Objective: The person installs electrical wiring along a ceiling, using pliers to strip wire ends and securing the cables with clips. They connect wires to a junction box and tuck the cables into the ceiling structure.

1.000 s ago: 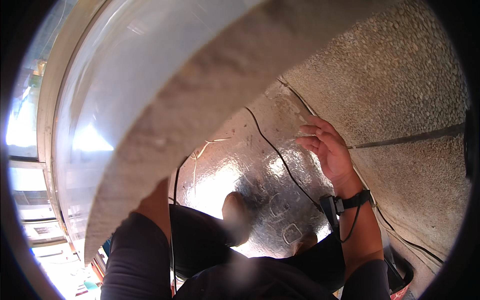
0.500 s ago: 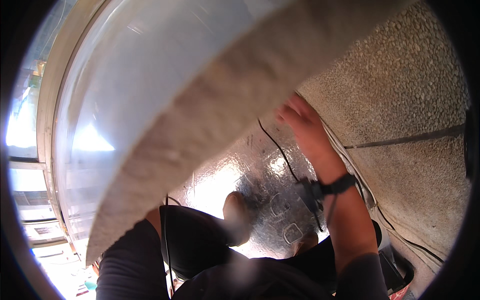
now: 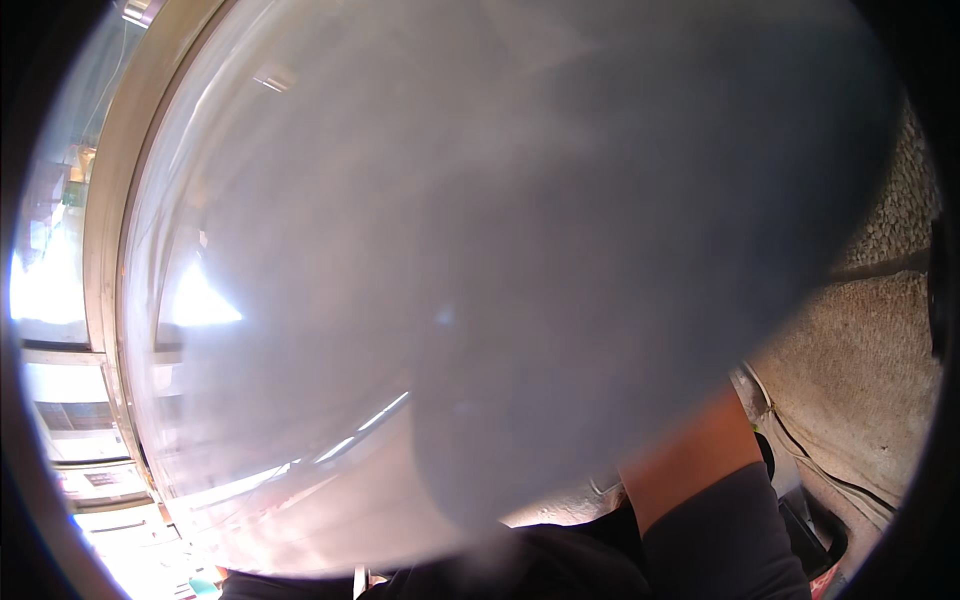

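Note:
A large, smooth, glossy grey surface (image 3: 380, 220) fills most of the view, very close and blurred, with light streaks reflected on it. My right forearm (image 3: 700, 455) comes up from the lower right and passes behind its edge. My right hand is hidden behind this surface, so what it touches does not show. My left hand is out of sight too; only dark cloth (image 3: 290, 586) shows along the lower edge at the left.
A pebbled stone wall (image 3: 860, 335) with a dark groove stands at the right. Thin cables (image 3: 815, 463) run along its base, beside a black open-topped object (image 3: 808, 535). A pale frame (image 3: 108, 240) with bright panes curves along the left.
The grey surface now covers much more of the view, and its thick beige edge has gone from sight. My right hand, the strap on my wrist, the shiny floor and my legs have become mostly hidden.

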